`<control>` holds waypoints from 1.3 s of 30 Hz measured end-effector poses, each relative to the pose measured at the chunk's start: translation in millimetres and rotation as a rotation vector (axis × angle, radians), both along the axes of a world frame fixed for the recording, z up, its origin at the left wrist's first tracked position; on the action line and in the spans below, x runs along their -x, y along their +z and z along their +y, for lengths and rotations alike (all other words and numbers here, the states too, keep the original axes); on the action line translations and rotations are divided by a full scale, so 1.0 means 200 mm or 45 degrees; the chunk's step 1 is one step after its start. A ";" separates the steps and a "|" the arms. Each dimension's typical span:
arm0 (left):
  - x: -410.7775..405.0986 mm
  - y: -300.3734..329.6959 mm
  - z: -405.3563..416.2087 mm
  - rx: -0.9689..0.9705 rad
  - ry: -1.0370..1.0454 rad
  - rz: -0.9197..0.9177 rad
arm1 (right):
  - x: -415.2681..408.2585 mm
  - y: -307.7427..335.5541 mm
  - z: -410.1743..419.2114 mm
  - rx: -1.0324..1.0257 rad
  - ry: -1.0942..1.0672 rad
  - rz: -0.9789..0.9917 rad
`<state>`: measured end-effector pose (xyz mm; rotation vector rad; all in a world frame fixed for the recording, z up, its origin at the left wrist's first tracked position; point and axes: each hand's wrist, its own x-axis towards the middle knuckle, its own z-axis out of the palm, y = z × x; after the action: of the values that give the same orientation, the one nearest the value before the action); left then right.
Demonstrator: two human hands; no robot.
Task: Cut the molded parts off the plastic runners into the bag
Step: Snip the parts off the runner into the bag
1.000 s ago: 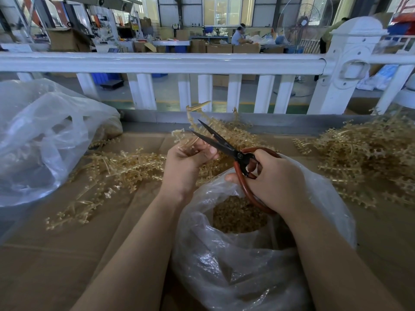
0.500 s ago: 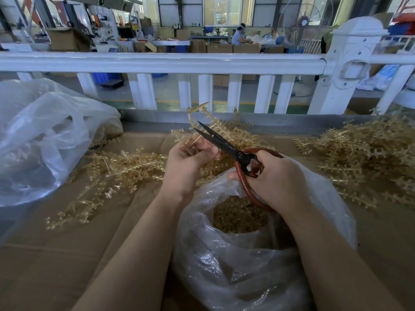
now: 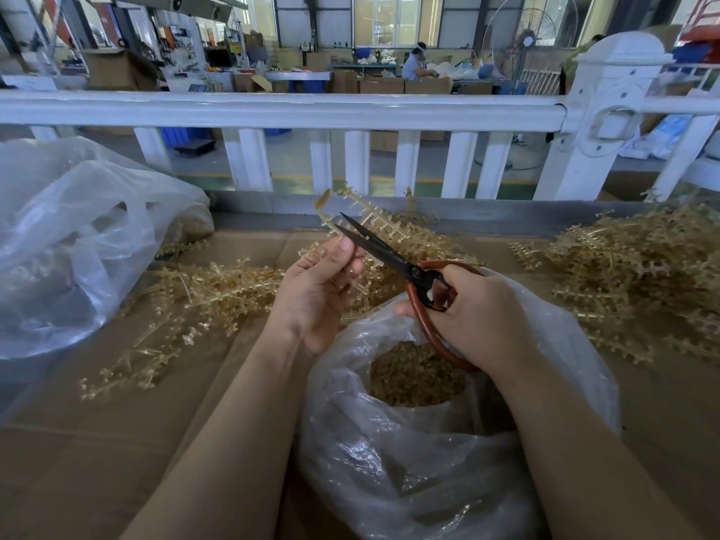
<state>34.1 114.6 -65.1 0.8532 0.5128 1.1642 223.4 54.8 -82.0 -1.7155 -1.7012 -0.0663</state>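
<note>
Head view shows the left hand [image 3: 319,290] raised above the brown cardboard work surface [image 3: 97,454], its thumb and fingers pinching a translucent amber plastic runner with small molded parts along its stem [image 3: 331,216]. To the right of it, the right hand [image 3: 479,317] is curled through the reddish-brown loop handles of black-bladed scissors [image 3: 393,259]. The blades stand slightly apart, their tips reaching the runner just above the left thumb. Directly below and between both hands sits the clear plastic bag [image 3: 409,461], its mouth open, a heap of small amber cut parts [image 3: 417,374] inside.

To do this cut well, I judge the runner should be held out over the bag mouth rather than beyond it, so freed parts drop in. The blades should close at the thin joint where a part meets the stem, with the left thumb kept clear of the edges, and the runner fed forward part by part.

Heaps of uncut amber runners [image 3: 631,274] lie on the cardboard to the right of the right hand, more lie left of the left hand [image 3: 202,290], and a second clear bag [image 3: 78,235] sits farther left.

No brand, label or legible writing shows on the scissors, bags or cardboard.
</note>
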 end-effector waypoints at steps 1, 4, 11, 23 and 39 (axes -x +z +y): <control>0.00 0.00 0.00 0.001 0.010 0.002 | 0.00 0.00 0.00 0.002 0.001 0.000; 0.00 0.00 0.00 -0.019 0.028 0.015 | 0.00 0.00 0.00 0.009 0.011 0.001; -0.01 -0.01 -0.01 -0.003 0.059 0.073 | 0.01 0.01 -0.02 -0.062 -0.063 -0.106; -0.01 0.00 -0.01 -0.035 0.005 0.236 | 0.01 0.01 -0.01 -0.048 -0.057 -0.131; 0.00 0.00 0.00 -0.225 0.117 0.308 | 0.00 -0.01 0.00 0.005 0.025 -0.046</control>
<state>33.4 114.3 -65.5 1.1414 0.6594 1.2093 224.0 55.8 -83.8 -1.7098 -1.7451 -0.0849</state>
